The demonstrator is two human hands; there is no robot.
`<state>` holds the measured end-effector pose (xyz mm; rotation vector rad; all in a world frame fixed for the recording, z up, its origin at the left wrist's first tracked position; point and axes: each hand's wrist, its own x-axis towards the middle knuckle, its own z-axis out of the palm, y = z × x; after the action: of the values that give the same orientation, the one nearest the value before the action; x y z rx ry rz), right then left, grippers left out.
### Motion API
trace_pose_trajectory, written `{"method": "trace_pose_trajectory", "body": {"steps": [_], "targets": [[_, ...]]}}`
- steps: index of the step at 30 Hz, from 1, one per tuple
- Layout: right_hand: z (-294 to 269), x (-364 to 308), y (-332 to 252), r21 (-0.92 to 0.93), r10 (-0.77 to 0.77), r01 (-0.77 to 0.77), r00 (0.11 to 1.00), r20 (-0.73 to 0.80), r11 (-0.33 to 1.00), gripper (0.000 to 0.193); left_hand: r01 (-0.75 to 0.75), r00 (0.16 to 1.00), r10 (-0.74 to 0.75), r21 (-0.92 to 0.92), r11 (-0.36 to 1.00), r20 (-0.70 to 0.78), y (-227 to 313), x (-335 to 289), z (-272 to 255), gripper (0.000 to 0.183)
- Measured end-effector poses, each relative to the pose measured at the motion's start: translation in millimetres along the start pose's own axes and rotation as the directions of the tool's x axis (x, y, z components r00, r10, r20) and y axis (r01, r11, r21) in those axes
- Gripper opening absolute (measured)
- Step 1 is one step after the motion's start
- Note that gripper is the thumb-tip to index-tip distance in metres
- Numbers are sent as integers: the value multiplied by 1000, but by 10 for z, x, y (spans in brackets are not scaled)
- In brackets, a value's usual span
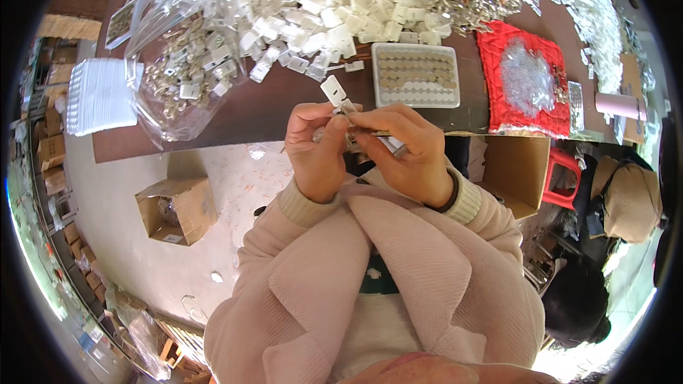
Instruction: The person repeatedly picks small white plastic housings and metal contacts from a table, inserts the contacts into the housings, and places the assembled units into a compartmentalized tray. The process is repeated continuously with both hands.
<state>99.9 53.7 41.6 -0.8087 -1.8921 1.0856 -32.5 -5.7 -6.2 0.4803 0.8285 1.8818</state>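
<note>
White flat rectangular plastic tab [332,90] juts far-left from grip, long axis tilted left; left hand [316,148] nearer, right hand [411,146] beside, fingertips of both clamped at near end.

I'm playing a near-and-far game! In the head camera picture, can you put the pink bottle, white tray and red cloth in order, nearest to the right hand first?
1. White tray: just beyond the right hand.
2. Red cloth: right of the tray.
3. Pink bottle: farthest right.
</note>
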Motion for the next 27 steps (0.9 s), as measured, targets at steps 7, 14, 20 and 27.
{"method": "trace_pose_trajectory", "body": {"steps": [7, 14, 20, 27], "targets": [[-429, -35, 329, -348, -34, -23, 987, -155, 937, 25, 251, 968, -250, -100, 963, 23, -45, 44, -71, 17], [-288, 115, 574, -554, -144, 54, 982, -120, 831, 23, 269, 963, -264, -139, 953, 54, -145, 33, -107, 16], [-245, 167, 514, -535, -63, -3, 993, -104, 845, 21, 319, 948, -318, -117, 940, 30, -140, 45, -123, 18], [-276, 214, 470, -584, -30, 17, 999, -12, 811, 20, 347, 937, -349, -112, 931, 8, -147, 82, -102, 18]]}}
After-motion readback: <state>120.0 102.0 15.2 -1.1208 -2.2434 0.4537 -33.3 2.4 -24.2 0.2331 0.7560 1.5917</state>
